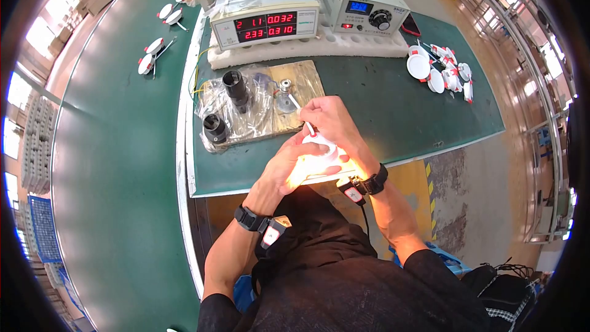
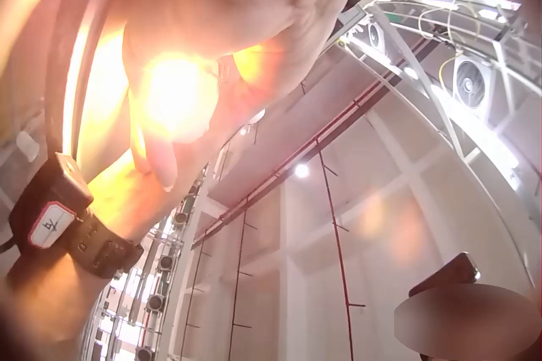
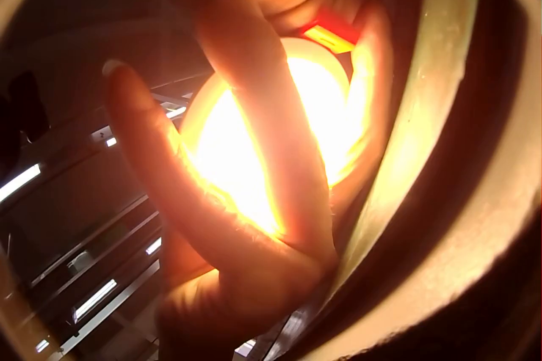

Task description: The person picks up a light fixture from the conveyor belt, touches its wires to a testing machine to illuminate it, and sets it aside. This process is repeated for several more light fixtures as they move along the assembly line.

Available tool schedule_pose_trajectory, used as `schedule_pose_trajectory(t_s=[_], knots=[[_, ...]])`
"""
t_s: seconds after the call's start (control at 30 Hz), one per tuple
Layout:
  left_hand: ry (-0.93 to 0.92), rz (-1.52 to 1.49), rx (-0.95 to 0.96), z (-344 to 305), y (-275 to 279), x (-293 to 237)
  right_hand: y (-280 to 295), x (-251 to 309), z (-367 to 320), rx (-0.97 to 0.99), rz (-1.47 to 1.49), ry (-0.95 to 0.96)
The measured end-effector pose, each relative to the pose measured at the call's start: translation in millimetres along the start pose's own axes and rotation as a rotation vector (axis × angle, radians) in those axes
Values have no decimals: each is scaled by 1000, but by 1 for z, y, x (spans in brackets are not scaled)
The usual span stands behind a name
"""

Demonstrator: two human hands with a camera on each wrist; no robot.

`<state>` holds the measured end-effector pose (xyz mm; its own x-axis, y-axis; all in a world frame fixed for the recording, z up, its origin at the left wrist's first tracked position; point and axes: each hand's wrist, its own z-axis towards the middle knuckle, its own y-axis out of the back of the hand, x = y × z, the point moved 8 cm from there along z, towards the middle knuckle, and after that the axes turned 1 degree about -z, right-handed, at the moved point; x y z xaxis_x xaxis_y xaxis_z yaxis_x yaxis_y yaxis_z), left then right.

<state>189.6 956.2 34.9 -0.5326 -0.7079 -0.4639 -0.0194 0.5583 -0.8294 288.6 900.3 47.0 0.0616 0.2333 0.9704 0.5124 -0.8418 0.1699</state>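
A small round downlight (image 1: 321,147) glows brightly between both hands, just over the table's front edge. My left hand (image 1: 289,163) grips it, fingers curled round its body; in the right wrist view fingers cross the glaring lamp face (image 3: 233,154). A red clip (image 3: 330,33) shows at the lamp's rim. My right hand (image 1: 335,124) pinches the white lead (image 1: 295,102) above the lamp with thumb and fingertips. The lead's end points toward a metal post on a round base (image 1: 285,97). In the left wrist view, glare (image 2: 179,97) hides most of the lamp.
Two black cylindrical sockets (image 1: 235,89) stand on a plastic-wrapped board (image 1: 307,77). Behind are a red-digit meter (image 1: 267,27) and a grey regulator box (image 1: 362,9) on white foam (image 1: 307,50). Several white downlights (image 1: 435,80) lie at right; more lie on the green belt (image 1: 117,178).
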Motion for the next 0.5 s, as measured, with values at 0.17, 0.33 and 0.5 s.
schedule_pose_trajectory(t_s=[0.17,0.33,0.5], knots=[[2,-32,53,0,-2,-1,-1,0,0,1,-5,-11],[-26,11,44,-2,0,-1,0,-1,1,-4,-29,1],[-21,-6,20,2,6,1,-1,-2,1,-1,9,-9]])
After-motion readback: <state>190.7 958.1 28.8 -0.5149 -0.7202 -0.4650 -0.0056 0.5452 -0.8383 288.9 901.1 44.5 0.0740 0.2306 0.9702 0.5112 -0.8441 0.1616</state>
